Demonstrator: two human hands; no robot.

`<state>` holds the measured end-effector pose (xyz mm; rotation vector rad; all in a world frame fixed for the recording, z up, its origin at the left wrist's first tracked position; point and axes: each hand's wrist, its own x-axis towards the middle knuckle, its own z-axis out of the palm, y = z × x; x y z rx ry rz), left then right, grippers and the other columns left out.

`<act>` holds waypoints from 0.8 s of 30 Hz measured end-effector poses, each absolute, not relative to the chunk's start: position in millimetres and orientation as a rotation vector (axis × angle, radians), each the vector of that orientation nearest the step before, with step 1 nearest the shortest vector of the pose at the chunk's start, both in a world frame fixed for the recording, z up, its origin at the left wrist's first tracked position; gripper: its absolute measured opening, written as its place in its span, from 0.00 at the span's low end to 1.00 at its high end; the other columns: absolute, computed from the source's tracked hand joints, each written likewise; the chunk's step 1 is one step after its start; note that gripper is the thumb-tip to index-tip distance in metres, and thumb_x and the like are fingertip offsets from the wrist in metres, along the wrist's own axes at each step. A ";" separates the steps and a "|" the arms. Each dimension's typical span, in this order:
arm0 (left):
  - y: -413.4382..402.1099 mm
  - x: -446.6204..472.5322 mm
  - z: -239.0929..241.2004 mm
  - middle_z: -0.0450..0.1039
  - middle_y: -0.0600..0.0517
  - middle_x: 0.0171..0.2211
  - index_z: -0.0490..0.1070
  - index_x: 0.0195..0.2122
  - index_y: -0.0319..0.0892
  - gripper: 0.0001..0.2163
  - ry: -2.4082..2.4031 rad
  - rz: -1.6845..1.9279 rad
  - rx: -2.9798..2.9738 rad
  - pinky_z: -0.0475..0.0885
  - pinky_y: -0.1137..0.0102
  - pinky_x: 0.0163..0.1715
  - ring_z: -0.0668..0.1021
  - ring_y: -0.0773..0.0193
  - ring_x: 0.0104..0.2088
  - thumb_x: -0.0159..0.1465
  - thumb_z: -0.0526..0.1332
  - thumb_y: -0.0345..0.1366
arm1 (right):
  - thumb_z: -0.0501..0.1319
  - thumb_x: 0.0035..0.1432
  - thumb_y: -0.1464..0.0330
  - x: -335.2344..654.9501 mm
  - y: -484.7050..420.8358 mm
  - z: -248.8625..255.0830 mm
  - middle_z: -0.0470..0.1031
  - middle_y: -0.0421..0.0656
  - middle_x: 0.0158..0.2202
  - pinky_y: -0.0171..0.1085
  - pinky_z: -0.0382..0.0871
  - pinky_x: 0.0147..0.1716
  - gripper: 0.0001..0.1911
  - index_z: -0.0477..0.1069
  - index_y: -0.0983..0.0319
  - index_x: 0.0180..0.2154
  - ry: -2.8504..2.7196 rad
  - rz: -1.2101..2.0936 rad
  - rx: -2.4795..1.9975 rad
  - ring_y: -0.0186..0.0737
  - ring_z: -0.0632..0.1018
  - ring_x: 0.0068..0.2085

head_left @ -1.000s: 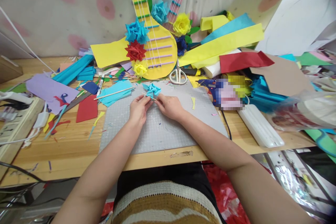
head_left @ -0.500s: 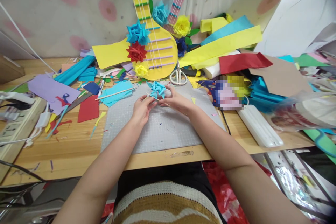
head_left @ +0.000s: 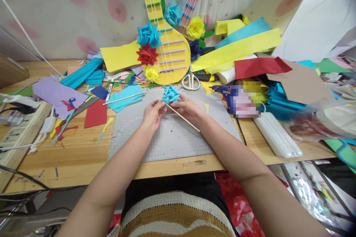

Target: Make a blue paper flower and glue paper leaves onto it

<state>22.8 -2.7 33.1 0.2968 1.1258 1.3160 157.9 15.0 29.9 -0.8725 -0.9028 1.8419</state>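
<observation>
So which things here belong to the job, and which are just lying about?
Likely in use:
thin stick, in the left hand
blue paper flower, at the right hand
grey mat beneath

Seemingly lying about:
scissors
purple paper
long yellow strip

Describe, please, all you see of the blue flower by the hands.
The blue flower looks like folded paper, with layered, pointed petals. It is over the gray mat, beyond the left hand and beside the right hand, which appears to touch it. A pale stick passes its near side; any join is unclear.
</observation>
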 end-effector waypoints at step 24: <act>-5.0 27.7 33.8 0.71 0.53 0.21 0.55 0.27 0.40 0.14 1.098 1.310 0.359 0.73 0.70 0.33 0.76 0.69 0.24 0.51 0.60 0.18 | 0.66 0.33 0.77 158.8 16.8 25.9 0.75 0.35 0.29 0.38 0.69 0.39 0.26 0.59 0.59 0.36 -0.896 1.782 -0.782 0.34 0.77 0.33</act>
